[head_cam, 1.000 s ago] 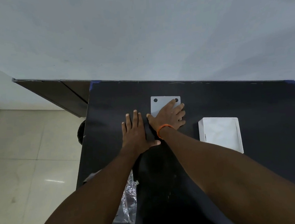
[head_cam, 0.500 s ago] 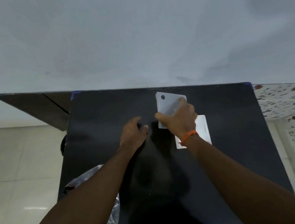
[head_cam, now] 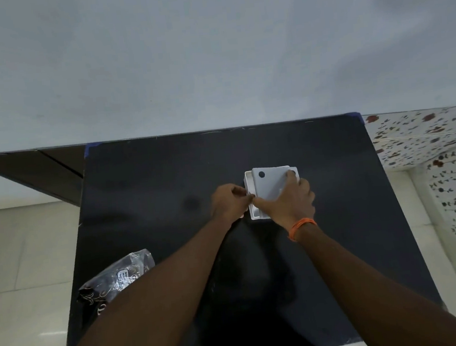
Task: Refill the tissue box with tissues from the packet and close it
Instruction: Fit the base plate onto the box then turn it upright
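Note:
A white tissue box point(head_cam: 251, 195) sits on the black table point(head_cam: 154, 195), right of centre. My right hand point(head_cam: 287, 200), with an orange band at the wrist, grips a flat white lid point(head_cam: 269, 183) with two dark holes and holds it tilted over the box. My left hand point(head_cam: 231, 203) pinches the box's left rim beside the lid's corner. The lid and my hands hide the inside of the box. A crumpled clear plastic packet point(head_cam: 117, 279) lies at the table's near left edge, partly behind my left forearm.
The table stands against a pale wall point(head_cam: 210, 50). A dark panel point(head_cam: 33, 170) adjoins its far left corner. Pale floor tiles point(head_cam: 22, 259) lie to the left; a speckled tiled surface point(head_cam: 434, 149) is at the right.
My right hand lifted the lid from the table's middle and carried it right, over the white box. My left hand rose off the table and came to the box's left rim.

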